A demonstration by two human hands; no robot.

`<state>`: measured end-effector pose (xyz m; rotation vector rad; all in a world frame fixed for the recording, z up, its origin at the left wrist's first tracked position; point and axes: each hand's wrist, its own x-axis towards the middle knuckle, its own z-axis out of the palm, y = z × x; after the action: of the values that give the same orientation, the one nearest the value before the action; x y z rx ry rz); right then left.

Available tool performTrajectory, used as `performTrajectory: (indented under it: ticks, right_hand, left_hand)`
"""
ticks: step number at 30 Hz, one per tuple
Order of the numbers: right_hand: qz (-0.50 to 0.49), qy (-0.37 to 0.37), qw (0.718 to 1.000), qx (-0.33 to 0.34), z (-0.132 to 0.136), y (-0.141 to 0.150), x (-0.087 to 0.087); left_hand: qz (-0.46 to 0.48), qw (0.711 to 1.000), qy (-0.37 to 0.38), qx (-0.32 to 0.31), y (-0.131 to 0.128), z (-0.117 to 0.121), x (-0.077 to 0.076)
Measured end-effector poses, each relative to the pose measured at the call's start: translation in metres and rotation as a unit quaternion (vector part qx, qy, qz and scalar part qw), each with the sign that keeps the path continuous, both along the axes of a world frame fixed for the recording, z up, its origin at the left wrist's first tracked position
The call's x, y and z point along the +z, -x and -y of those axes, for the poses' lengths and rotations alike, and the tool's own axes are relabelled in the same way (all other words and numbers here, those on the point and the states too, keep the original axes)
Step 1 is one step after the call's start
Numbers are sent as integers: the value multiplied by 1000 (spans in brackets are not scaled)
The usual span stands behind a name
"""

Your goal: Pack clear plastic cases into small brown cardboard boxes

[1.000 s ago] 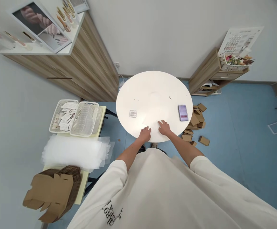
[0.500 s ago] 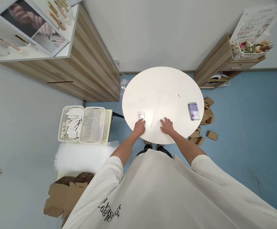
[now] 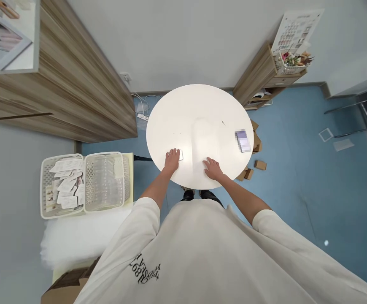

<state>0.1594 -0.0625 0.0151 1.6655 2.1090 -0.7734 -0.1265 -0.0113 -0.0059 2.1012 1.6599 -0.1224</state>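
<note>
My left hand [image 3: 172,160] lies over a small clear flat case [image 3: 181,155] near the front left of the round white table [image 3: 177,109]. Its fingers are stretched out and hide most of the case; only the right edge shows. To the right, my right hand [image 3: 213,169] rests on the tabletop with fingers apart, holding nothing. A faint pale strip [image 3: 202,137] runs up the tabletop beyond the right hand; whether it is clear film or a reflection I cannot tell. A blurred purple and white item [image 3: 243,140] lies near the table's right edge.
Left of the table, a white basket of paper packets [image 3: 68,181] stands beside a basket of clear plastic pieces [image 3: 104,181]. White wrapping material [image 3: 82,234] lies below them. Small brown boxes [image 3: 260,165] are on the floor at right. A wooden cabinet [image 3: 88,71] stands at the back left.
My left hand has moved forward and onto the clear case, which showed fully before. The right hand stays at about the same place on the table. The view has shifted to the right.
</note>
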Motion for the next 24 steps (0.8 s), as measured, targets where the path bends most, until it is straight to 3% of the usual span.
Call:
performTrajectory:
  ticks: [4, 8, 13, 16, 20, 24]
  right_hand:
    - [15, 9, 1000, -2, 10, -10, 3]
    - [31, 36, 999, 23, 14, -9, -1]
    - [69, 59, 995, 41, 17, 3, -8]
    - [68, 65, 994, 51, 19, 6, -10]
    - [60, 90, 992, 58, 21, 4, -15]
    - [41, 65, 994, 79, 25, -6, -19]
  left_hand:
    - [10, 1000, -1, 5, -1, 0, 2]
    - [44, 998, 1, 53, -19, -1, 20]
    - [160, 984, -21, 78, -74, -6, 53]
    - [248, 963, 20, 103, -118, -6, 64]
    - [311, 938, 116, 103, -171, -3, 56]
    - [252, 953, 146, 78, -194, -12, 31]
